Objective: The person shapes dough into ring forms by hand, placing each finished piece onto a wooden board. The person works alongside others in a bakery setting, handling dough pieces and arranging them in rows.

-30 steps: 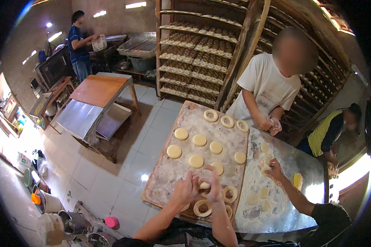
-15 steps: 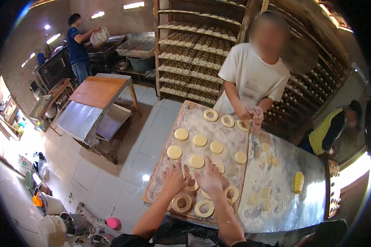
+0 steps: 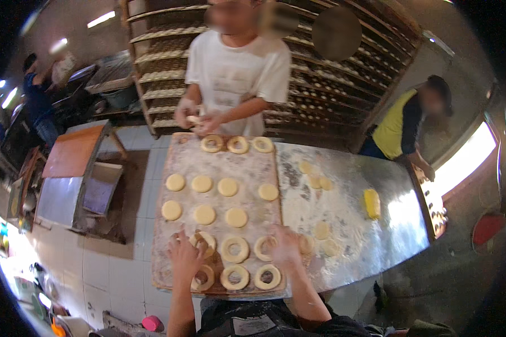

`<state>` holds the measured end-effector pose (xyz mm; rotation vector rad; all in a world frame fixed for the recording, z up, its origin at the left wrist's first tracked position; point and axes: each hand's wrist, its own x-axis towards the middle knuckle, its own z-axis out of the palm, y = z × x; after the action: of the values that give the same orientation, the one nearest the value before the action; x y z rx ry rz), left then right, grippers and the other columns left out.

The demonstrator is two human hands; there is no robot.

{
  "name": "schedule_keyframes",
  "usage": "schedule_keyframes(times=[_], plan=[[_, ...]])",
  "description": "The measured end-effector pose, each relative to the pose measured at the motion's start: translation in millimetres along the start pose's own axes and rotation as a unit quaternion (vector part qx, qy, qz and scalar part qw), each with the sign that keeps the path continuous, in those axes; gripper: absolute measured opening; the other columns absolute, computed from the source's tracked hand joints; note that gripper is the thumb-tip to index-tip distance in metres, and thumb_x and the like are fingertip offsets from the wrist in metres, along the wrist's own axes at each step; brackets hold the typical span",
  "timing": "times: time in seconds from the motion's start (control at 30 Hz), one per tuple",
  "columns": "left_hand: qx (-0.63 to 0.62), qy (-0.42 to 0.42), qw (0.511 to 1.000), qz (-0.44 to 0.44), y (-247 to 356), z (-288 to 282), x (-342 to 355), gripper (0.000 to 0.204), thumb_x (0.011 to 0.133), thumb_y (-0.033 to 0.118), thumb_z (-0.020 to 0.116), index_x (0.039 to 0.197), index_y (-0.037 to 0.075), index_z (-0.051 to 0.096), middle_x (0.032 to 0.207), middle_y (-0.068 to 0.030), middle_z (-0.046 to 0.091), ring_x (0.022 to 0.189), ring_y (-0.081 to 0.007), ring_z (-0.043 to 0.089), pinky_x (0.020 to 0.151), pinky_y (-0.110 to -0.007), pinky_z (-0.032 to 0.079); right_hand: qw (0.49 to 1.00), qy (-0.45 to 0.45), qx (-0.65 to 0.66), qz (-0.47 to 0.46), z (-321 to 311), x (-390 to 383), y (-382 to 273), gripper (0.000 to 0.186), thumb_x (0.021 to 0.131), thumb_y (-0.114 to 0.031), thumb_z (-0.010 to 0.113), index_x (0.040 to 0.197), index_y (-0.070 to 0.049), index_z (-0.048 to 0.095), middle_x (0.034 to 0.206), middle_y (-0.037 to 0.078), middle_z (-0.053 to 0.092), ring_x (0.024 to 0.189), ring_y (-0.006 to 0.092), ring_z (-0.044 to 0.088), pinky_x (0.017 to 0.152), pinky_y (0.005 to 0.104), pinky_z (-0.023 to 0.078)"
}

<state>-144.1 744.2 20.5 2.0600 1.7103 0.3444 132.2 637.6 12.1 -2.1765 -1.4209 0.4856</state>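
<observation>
A floured wooden board (image 3: 219, 163) lies in front of me with several flat round dough discs (image 3: 203, 214) in the middle and several ring-shaped dough pieces (image 3: 234, 249) at its near end. My left hand (image 3: 184, 254) rests flat on the near left rings. My right hand (image 3: 285, 245) lies at the board's right edge, touching a ring (image 3: 264, 247). Neither hand grips anything. Across the board a person in a white shirt (image 3: 233, 73) holds a piece of dough (image 3: 194, 119) in both hands, above three more rings (image 3: 237, 144).
A floured metal table (image 3: 371, 236) to the right carries more discs and a yellow block (image 3: 371, 203). Tall racks of dough (image 3: 320, 90) stand behind. A person in a yellow vest (image 3: 402, 126) is at the far right, another person (image 3: 36, 98) at the far left near a wooden table (image 3: 73, 151).
The view has swung left and closer to the board. My hands have spread apart, the left to the near left rings, the right to the board's right edge.
</observation>
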Motion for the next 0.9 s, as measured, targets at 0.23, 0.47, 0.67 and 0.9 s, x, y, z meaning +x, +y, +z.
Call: schedule_keyframes(times=[0.23,0.47,0.67,0.9], plan=[[-0.210,-0.059,0.969,0.113,123,61,-24,0.043,0.091,0.023,0.064,0.124,-0.002,0.054,0.108,-0.0321,0.063,0.104,-0.0451,0.061,0.086,-0.051,0.047,0.974,-0.022,-0.171,0.148,-49,-17,124,0.042,0.084,-0.030,0.073,0.114,-0.003,0.060,0.107,0.021,0.066,0.098,0.0398,0.064,0.087,0.0453,0.053],[-0.298,-0.253,0.903,0.180,222,110,-50,0.033,0.097,0.028,0.062,0.110,-0.003,0.063,0.086,-0.0173,0.072,0.078,-0.0280,0.070,0.071,-0.037,0.052,0.958,-0.051,0.280,0.041,-101,-33,120,0.045,0.083,-0.010,0.076,0.115,-0.006,0.045,0.095,0.011,0.061,0.090,0.0206,0.060,0.080,0.0360,0.050],[-0.386,-0.285,0.872,0.095,255,112,-67,0.035,0.086,0.027,0.079,0.107,0.000,0.069,0.081,-0.0058,0.072,0.076,-0.0070,0.064,0.067,-0.029,0.050,0.920,-0.140,0.366,0.027,-149,-41,139,0.051,0.083,0.002,0.071,0.122,-0.007,0.039,0.100,0.010,0.062,0.091,0.0173,0.058,0.076,0.0317,0.049],[-0.224,-0.092,0.945,0.218,274,116,-87,0.032,0.076,0.005,0.077,0.107,0.003,0.066,0.092,-0.0139,0.068,0.084,-0.0302,0.067,0.073,-0.038,0.053,0.979,0.116,0.168,-0.005,-97,-14,127,0.057,0.079,-0.001,0.072,0.129,-0.006,0.044,0.111,0.012,0.060,0.095,0.0258,0.061,0.080,0.0364,0.052]])
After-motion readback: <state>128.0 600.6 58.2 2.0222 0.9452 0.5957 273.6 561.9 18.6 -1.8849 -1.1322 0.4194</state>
